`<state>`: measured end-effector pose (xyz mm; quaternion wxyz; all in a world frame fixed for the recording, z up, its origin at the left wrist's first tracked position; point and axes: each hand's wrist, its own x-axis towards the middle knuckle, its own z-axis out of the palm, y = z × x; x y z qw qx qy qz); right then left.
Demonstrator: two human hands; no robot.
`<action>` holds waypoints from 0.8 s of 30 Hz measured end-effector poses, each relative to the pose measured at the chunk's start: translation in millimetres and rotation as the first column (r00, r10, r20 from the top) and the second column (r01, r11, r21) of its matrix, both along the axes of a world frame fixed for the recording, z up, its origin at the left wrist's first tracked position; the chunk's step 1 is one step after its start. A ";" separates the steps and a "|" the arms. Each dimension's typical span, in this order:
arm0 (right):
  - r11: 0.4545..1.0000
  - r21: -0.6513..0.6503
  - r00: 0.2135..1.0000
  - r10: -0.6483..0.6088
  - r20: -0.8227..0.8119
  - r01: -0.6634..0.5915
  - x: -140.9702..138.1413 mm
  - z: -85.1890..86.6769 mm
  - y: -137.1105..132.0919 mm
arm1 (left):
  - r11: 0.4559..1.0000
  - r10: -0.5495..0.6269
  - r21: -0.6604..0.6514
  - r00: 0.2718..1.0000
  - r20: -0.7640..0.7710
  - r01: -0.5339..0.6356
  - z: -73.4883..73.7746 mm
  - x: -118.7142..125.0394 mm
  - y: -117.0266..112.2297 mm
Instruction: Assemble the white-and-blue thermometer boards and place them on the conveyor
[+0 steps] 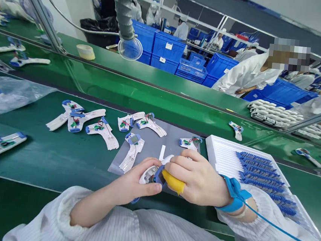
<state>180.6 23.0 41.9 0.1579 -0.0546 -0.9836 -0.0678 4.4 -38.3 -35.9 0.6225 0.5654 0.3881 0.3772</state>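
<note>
In front of my body, my left hand [142, 183] grips a white-and-blue handheld device [159, 175] with a small dark display; it looks like an infrared thermometer. My right hand [193, 176] is closed over the device's other side, its fingers bent against it. Something yellow [175, 182] covers or sits at a right fingertip; I cannot tell which. The hands hide much of the device. Under and behind them lies a grey mat [173, 135], bearing an open white device half [132, 152] with a display and another half [191, 142] with wires.
Several open device halves [102, 132] lie left on the green bench [68, 161]. A white tray [225, 157] of blue parts stands right. Beyond runs a green conveyor [162, 103]. A blue wrist strap's cord [280, 230] trails right. A co-worker [247, 74] stands across.
</note>
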 end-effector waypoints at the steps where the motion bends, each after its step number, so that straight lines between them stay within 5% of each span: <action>1: 0.999 -0.035 1.000 -0.007 -0.018 0.006 2.1 -0.8 -0.5 | 1.000 0.023 -0.002 1.000 0.000 -0.023 0.5 0.0 -0.6; 6: 0.987 -0.157 0.993 -0.055 -0.109 0.037 17.1 -9.3 0.6 | 0.974 0.209 0.132 0.956 -0.208 -0.184 8.8 2.2 -5.0; 10: 0.959 -0.244 0.967 -0.189 -0.172 0.144 26.6 -21.4 4.4 | 0.908 0.388 0.322 0.825 -0.412 -0.267 12.3 2.7 -6.9; 16: 0.922 -0.319 0.938 -0.290 -0.193 0.219 30.9 -41.3 1.8 | 0.771 0.582 0.585 0.650 -0.489 -0.250 4.5 -5.8 -7.4; 19: 0.860 -0.446 0.912 -0.361 -0.194 0.246 19.7 -47.8 -4.0 | 0.727 0.625 0.651 0.602 -0.497 -0.218 2.7 -9.5 -7.9; 24: 0.671 -0.697 0.834 -0.516 -0.195 0.252 -4.3 -73.1 -18.9 | 0.694 0.688 0.670 0.518 -0.508 -0.264 4.1 -28.7 -9.4</action>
